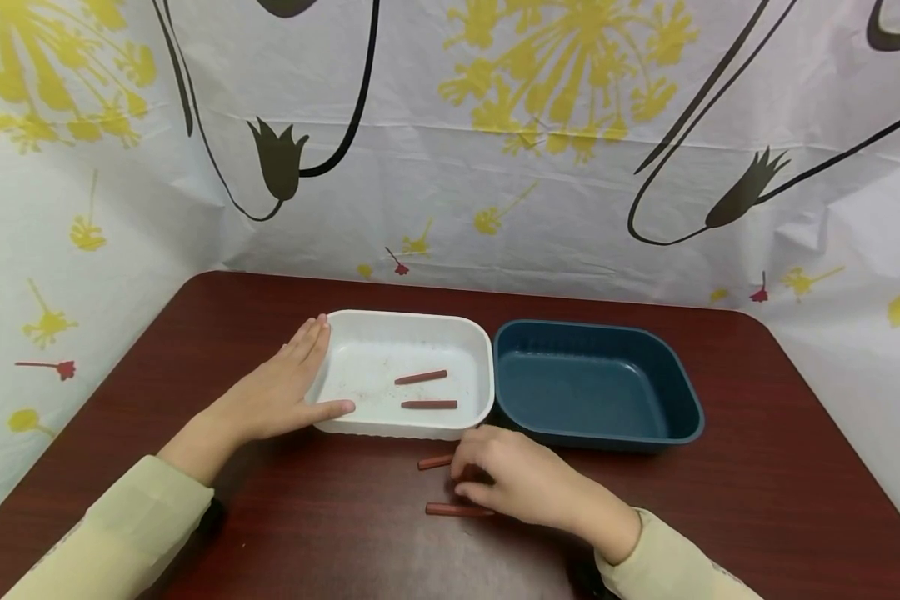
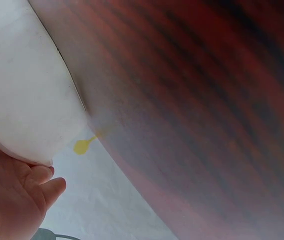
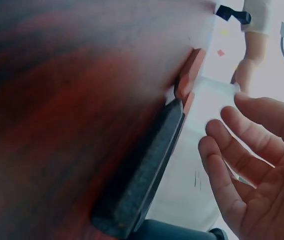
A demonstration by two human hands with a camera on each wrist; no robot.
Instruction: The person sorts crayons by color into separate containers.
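My left hand (image 1: 288, 387) rests against the left end of a white tray (image 1: 412, 428), fingers straight and thumb over the front rim. Inside that tray lie two reddish-brown crayons, an upper crayon (image 1: 422, 377) and a lower crayon (image 1: 430, 405). My right hand (image 1: 521, 479) is over the table in front of the trays, fingers loosely bent with nothing between them. By its fingertips lies another brown crayon (image 1: 433, 462), partly covered by the hand. Nearer the front a crayon (image 1: 457, 509) points toward the thumb. The right wrist view also shows a dark crayon-shaped stick (image 3: 137, 172) close to the camera.
A dark blue tray (image 1: 600, 433) stands right beside the white one, holding nothing visible. Both stand on a dark red-brown table (image 1: 330, 533). A white patterned sheet (image 1: 420, 167) hangs behind and along the sides.
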